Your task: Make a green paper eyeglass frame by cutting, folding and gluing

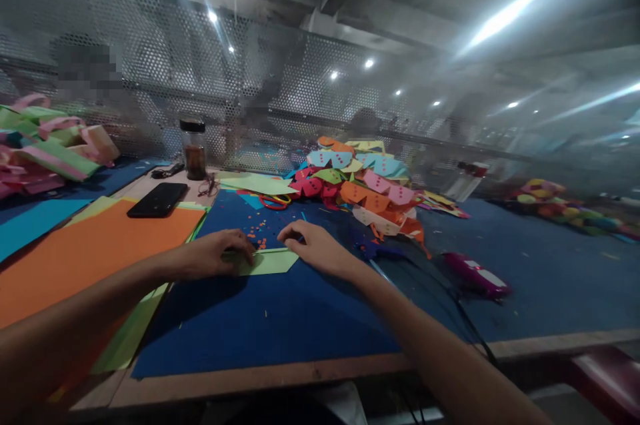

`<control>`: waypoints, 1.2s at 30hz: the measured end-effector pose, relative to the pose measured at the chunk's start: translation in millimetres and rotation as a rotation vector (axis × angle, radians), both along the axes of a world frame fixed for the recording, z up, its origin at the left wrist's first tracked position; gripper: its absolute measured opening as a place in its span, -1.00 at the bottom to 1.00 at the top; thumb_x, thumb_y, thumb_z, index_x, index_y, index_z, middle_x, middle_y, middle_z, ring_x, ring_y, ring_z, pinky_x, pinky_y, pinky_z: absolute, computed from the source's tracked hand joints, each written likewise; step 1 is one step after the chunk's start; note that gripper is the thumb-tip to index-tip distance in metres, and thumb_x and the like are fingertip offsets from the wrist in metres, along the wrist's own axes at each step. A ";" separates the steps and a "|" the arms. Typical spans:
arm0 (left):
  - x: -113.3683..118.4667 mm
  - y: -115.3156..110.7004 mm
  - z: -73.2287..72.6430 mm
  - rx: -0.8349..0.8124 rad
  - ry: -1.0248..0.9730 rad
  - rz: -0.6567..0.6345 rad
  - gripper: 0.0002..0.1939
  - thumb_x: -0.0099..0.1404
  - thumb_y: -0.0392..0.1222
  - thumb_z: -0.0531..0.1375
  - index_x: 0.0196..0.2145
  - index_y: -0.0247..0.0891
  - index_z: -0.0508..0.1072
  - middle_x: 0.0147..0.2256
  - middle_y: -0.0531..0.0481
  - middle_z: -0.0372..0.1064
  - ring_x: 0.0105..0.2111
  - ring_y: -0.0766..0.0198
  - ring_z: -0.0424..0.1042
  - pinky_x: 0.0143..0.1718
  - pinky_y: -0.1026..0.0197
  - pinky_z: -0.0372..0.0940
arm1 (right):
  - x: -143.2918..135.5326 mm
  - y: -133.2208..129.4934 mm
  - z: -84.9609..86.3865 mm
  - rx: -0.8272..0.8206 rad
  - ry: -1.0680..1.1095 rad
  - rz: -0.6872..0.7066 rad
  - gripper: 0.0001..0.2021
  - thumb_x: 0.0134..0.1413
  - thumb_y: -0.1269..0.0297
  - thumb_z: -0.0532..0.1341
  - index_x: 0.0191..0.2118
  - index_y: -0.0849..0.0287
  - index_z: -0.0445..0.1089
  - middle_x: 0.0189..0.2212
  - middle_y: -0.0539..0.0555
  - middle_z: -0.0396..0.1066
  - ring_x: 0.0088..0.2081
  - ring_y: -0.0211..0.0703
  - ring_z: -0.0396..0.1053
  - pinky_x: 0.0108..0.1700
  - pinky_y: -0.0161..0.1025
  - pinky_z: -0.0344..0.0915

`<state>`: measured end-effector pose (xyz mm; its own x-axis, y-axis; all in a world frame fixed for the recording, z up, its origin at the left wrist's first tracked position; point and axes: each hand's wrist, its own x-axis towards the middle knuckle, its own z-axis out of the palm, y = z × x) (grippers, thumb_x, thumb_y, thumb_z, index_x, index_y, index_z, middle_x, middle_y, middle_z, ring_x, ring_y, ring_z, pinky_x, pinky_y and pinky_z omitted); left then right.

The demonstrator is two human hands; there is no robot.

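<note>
A dim room with concrete ceiling beams and a bright ceiling light [510, 15] spreads behind a perforated metal screen [195, 45]. Before the screen runs a long wooden counter [225, 374], topped with a flat blue covering [280, 325] that looks smooth enough for paper to slide on. To the left lies a broad orange sheet [120, 245]; toward the back sits a heap of cut-paper shapes [370, 192]. The left hand [215, 255] curls its fingers down at the left end of a pale green paper [273, 263], while the right hand [320, 250] is at the right end, thumb and forefinger narrowly spread; whether either pinches or merely presses, I cannot tell. The paper lies on the blue covering between them, apparently with a narrow fold along its far edge. It should be very light, bendy yet crisp, easily creased or torn, best held near both short ends. Just beyond are tiny orange paper scraps [257, 232]
</note>
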<state>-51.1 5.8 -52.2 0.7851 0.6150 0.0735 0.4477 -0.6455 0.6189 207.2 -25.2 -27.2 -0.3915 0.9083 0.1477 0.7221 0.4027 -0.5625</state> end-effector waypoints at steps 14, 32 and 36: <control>1.7 -5.1 0.8 0.005 0.032 0.084 -0.49 0.05 -0.26 0.21 0.02 -0.20 0.47 0.00 -0.07 0.45 0.03 0.08 0.41 0.08 0.07 0.28 | -11.9 20.4 -24.9 0.048 -0.117 0.006 -0.93 0.06 0.32 0.38 -0.32 0.18 0.54 -0.38 0.00 0.43 -0.29 -0.22 0.38 -0.27 -0.33 0.19; 6.6 -4.1 -7.3 0.052 -0.028 0.306 -0.74 0.25 -0.11 0.09 -0.27 -0.21 0.56 -0.31 -0.02 0.58 -0.30 0.11 0.50 -0.30 0.18 0.30 | -19.2 3.9 -12.5 -0.035 0.041 -0.017 -0.95 0.02 0.38 0.35 -0.34 0.18 0.51 -0.43 -0.03 0.50 -0.35 -0.25 0.40 -0.34 -0.34 0.18; 9.2 -5.8 -7.6 0.017 -0.021 0.302 -0.72 0.23 -0.07 0.11 -0.30 -0.23 0.56 -0.35 -0.01 0.55 -0.34 0.15 0.47 -0.35 0.23 0.25 | -19.4 4.0 -16.9 -0.049 0.040 -0.011 -0.95 0.03 0.36 0.35 -0.33 0.18 0.52 -0.44 -0.03 0.50 -0.36 -0.26 0.42 -0.36 -0.36 0.18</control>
<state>-41.8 0.0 -59.8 0.5647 0.8192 0.1000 0.6084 -0.4951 0.6203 187.8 -21.2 -44.1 -0.3762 0.9190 0.1184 0.7030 0.3663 -0.6096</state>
